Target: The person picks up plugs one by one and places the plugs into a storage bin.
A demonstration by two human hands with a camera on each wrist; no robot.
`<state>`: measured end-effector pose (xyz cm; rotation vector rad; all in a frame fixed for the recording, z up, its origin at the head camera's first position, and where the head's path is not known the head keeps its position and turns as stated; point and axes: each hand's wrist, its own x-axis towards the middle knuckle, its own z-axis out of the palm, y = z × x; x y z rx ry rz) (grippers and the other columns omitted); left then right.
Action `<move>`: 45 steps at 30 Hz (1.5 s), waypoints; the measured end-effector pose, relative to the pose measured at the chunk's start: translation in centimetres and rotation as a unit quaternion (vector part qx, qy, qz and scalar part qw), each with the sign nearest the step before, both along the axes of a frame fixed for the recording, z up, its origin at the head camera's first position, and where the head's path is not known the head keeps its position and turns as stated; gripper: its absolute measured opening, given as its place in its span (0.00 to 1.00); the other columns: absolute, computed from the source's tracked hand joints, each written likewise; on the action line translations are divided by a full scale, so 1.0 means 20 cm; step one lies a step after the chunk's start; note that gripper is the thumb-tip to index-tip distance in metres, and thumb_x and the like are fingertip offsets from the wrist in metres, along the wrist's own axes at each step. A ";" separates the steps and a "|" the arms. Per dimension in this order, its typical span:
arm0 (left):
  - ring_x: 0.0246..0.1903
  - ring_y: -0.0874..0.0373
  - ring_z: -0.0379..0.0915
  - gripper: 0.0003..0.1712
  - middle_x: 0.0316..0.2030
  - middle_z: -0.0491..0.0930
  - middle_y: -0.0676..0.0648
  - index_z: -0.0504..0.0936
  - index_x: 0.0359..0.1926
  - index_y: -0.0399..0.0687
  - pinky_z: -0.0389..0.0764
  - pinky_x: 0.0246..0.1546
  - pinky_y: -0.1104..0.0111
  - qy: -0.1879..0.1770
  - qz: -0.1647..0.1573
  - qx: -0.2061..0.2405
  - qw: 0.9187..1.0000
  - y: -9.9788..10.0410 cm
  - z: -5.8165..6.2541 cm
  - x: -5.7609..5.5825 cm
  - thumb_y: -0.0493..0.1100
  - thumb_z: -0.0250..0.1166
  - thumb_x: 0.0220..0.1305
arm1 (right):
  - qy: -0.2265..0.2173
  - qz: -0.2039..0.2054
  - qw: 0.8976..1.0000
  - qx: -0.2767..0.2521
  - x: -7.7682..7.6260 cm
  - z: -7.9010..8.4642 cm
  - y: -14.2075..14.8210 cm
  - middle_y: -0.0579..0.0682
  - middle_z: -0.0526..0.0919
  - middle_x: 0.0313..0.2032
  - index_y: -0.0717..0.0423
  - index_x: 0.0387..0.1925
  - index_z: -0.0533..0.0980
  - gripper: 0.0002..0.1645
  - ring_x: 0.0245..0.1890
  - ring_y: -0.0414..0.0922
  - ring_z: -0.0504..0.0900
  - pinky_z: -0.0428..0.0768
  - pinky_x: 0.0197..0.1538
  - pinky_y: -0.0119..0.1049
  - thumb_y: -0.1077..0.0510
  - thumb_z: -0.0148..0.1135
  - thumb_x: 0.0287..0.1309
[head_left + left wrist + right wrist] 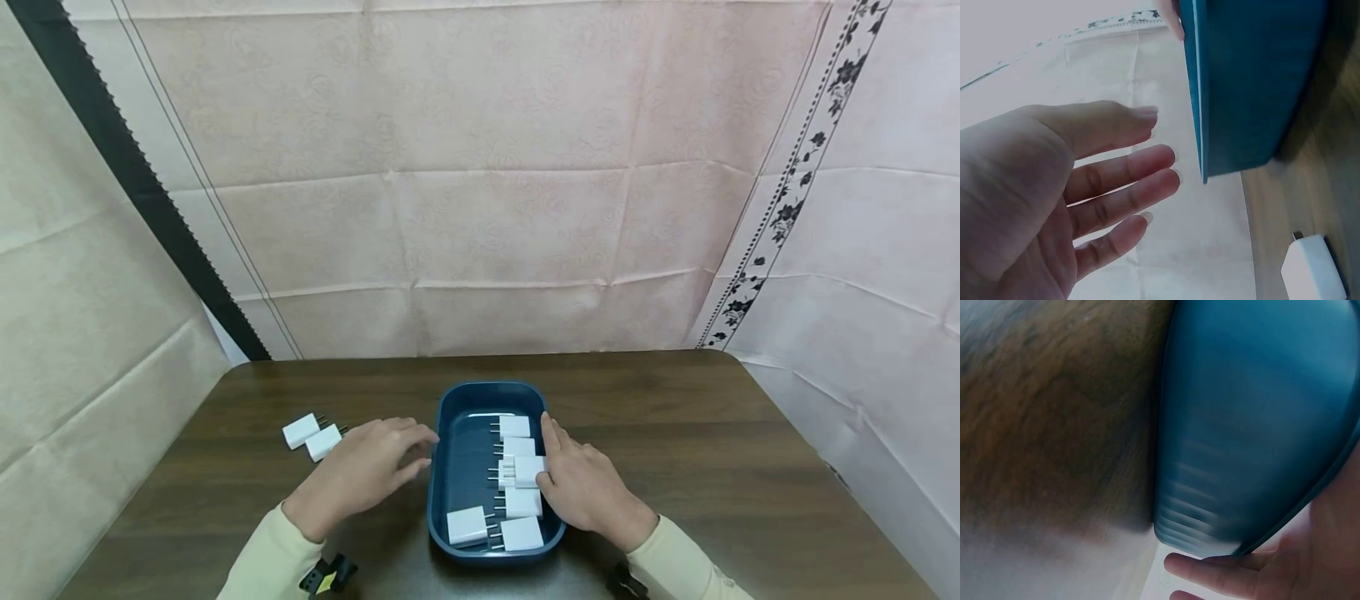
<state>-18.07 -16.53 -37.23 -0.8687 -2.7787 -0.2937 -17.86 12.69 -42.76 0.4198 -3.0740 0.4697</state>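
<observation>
A dark blue tray point(459, 433) holds several white charger plugs, most of them in a column along its right side with prongs pointing left. One charger plug point(529, 472) overlaps another in the middle of that column. My right hand point(588, 492) is over the tray's right rim, its thumb tip right at that plug's edge and its index finger stretched forward along the rim. Left of the tray, my left hand point(371, 471) hovers with loosely bent, parted fingers and nothing between them, fingertips close to the left rim. The left wrist view shows its fingers point(1125, 172) apart from the tray wall.
Two more white charger plugs, one of them the nearer plug point(323, 442), lie on the brown wooden table point(637, 392) beyond my left wrist. A pale cloth point(480, 225) hangs behind the table, with further cloth at both sides.
</observation>
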 end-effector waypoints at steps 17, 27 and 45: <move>0.45 0.56 0.85 0.24 0.50 0.87 0.49 0.84 0.56 0.50 0.85 0.49 0.56 -0.056 0.092 -0.005 0.994 -0.08 -0.04 -0.07 0.45 0.75 0.57 | -0.001 0.000 1.000 -0.005 0.00 0.00 0.00 0.63 0.63 0.75 0.65 0.78 0.52 0.45 0.72 0.58 0.69 0.71 0.68 0.62 0.49 0.55 0.69; 0.50 0.49 0.84 0.29 0.55 0.85 0.45 0.83 0.58 0.50 0.84 0.52 0.52 -0.084 0.126 -0.013 0.988 -0.14 -0.10 -0.13 0.45 0.78 0.53 | -0.003 -0.001 1.000 -0.006 0.00 0.01 0.00 0.62 0.63 0.75 0.65 0.78 0.52 0.45 0.72 0.58 0.69 0.71 0.68 0.62 0.49 0.55 0.69; 0.41 0.49 0.84 0.28 0.50 0.86 0.40 0.84 0.55 0.43 0.85 0.45 0.49 -0.116 0.133 -0.047 0.983 -0.20 -0.15 -0.16 0.42 0.79 0.52 | -0.009 -0.007 1.000 -0.008 -0.01 0.00 0.00 0.61 0.62 0.75 0.64 0.78 0.51 0.46 0.73 0.57 0.69 0.70 0.69 0.62 0.47 0.55 0.69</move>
